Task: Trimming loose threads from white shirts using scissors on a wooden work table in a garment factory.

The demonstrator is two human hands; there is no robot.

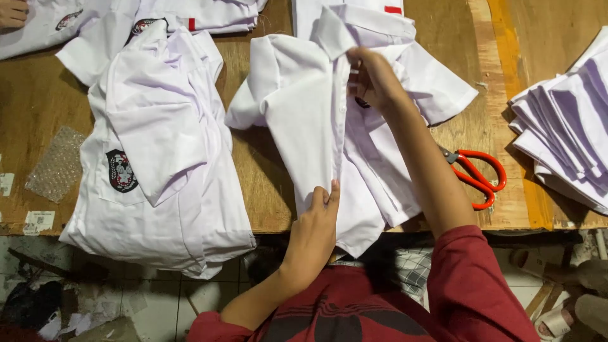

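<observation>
A white short-sleeved shirt [304, 107] lies spread on the wooden table [266, 183], its hem hanging over the near edge. My left hand [316, 218] pinches the front placket near the hem. My right hand [373, 73] grips the same front edge up by the collar. Both arms come from dark red sleeves at the bottom of the view.
A stack of folded white shirts with a dark crest badge [158, 152] sits to the left. Red-handled scissors [478, 174] lie right of my forearm. More folded white cloth [567, 126] is piled at the right edge. Bubble wrap [58, 163] lies far left. Another person's hand [12, 12] shows top left.
</observation>
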